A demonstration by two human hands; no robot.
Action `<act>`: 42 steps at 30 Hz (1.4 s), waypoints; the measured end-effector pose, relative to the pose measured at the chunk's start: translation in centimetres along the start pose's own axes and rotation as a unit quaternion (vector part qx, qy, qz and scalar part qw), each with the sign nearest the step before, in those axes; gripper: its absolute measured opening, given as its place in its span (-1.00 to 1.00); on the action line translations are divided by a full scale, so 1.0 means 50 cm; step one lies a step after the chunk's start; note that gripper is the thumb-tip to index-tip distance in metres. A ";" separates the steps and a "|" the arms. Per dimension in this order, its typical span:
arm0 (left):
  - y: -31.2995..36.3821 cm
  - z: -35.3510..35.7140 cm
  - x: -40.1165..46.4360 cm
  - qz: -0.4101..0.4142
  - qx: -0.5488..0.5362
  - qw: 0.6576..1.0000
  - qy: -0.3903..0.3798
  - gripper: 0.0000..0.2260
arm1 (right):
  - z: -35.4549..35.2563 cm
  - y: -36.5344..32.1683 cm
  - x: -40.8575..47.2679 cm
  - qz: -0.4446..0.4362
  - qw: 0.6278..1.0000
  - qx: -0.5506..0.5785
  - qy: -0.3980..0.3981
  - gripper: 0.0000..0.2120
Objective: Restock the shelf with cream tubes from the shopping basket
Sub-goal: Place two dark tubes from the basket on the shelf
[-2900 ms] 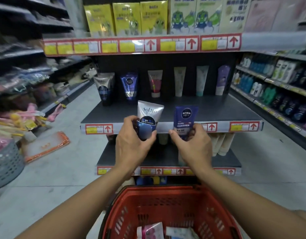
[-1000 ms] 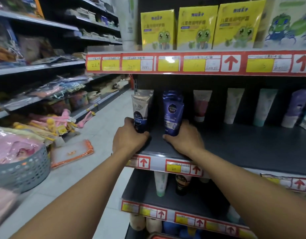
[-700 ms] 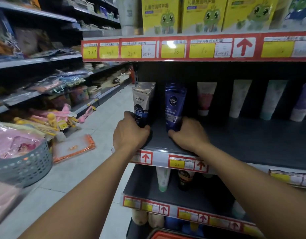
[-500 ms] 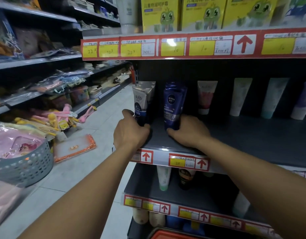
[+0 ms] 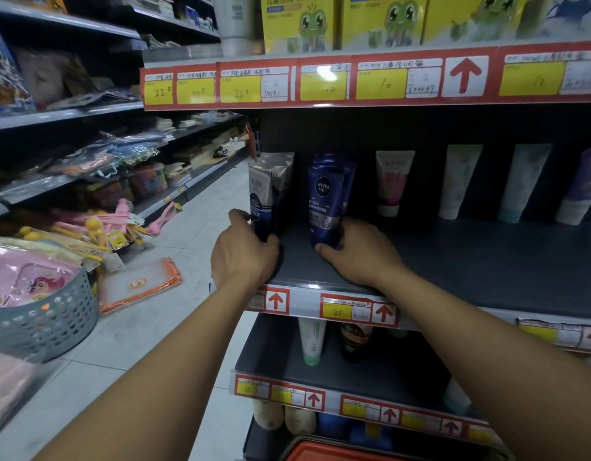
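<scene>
On the dark middle shelf [image 5: 470, 271], my left hand [image 5: 242, 252] grips the base of a silver and blue Softto tube [image 5: 262, 194] standing upright at the shelf's left end. To its right, my right hand [image 5: 357, 252] holds the foot of a dark blue Nivea Men tube [image 5: 324, 201], also upright. Behind each tube stands another of the same kind. Only the red rim of the shopping basket [image 5: 337, 452] shows at the bottom edge; its contents are hidden.
Further right on the shelf stand a pink tube [image 5: 392, 181], two pale tubes [image 5: 460, 179] and a purple one. Yellow frog boxes [image 5: 297, 21] fill the shelf above. A grey basket [image 5: 41, 324] and an orange packet [image 5: 138, 284] lie on the floor at left.
Both hands carried the two tubes from above the basket up onto the shelf's left end. Over the last second the hands and tubes barely moved; the view tilted slightly.
</scene>
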State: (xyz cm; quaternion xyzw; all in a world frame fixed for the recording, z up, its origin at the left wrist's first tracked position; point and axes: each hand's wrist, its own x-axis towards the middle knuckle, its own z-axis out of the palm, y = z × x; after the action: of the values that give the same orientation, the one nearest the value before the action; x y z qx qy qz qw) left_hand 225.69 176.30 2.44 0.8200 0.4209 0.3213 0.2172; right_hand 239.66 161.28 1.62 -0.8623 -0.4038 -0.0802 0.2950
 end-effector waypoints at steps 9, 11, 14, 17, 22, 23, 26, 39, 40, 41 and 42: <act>0.000 -0.002 -0.002 -0.004 0.007 1.000 0.000 -0.47 | 0.004 0.003 0.002 0.005 1.000 0.002 0.006 -0.54; 0.001 -0.002 -0.002 -0.004 0.008 1.000 -0.001 -0.46 | 0.005 0.004 0.002 0.005 1.000 0.000 0.007 -0.54; 0.002 -0.001 -0.001 -0.004 0.007 1.000 -0.002 -0.45 | 0.004 0.005 0.002 0.006 1.000 0.001 0.003 -0.55; 0.000 -0.001 -0.001 -0.005 0.005 1.000 0.001 -0.45 | 0.002 0.004 0.002 0.006 1.000 0.002 -0.001 -0.57; -0.001 0.000 -0.001 -0.007 0.004 1.000 0.002 -0.45 | -0.001 0.003 -0.001 0.008 1.000 0.001 -0.003 -0.58; -0.001 0.000 -0.001 -0.006 0.004 1.000 0.002 -0.45 | -0.001 0.003 -0.002 0.008 1.000 0.002 -0.004 -0.59; 0.000 0.000 -0.001 -0.004 0.002 1.000 0.004 -0.45 | -0.003 0.001 -0.003 0.010 1.000 0.005 -0.007 -0.61; 0.007 -0.012 -0.013 -0.017 -0.054 0.998 0.022 -0.48 | -0.029 -0.007 -0.004 0.074 0.994 0.081 -0.013 -0.78; 0.007 -0.014 -0.016 -0.017 -0.064 0.997 0.027 -0.49 | -0.034 -0.008 -0.006 0.084 0.992 0.088 -0.008 -0.78; 0.007 -0.017 -0.019 -0.018 -0.075 0.997 0.031 -0.51 | -0.040 -0.009 -0.010 0.091 0.992 0.088 -0.006 -0.78; 0.006 -0.020 -0.021 -0.015 -0.085 0.996 0.034 -0.52 | -0.047 -0.011 -0.013 0.094 0.992 0.082 -0.008 -0.79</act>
State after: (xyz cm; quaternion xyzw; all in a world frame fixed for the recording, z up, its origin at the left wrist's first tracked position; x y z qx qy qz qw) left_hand 224.69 175.32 2.98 0.7805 0.4115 0.3807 0.2767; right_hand 239.04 159.79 3.51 -0.8699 -0.3281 -0.0120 0.3680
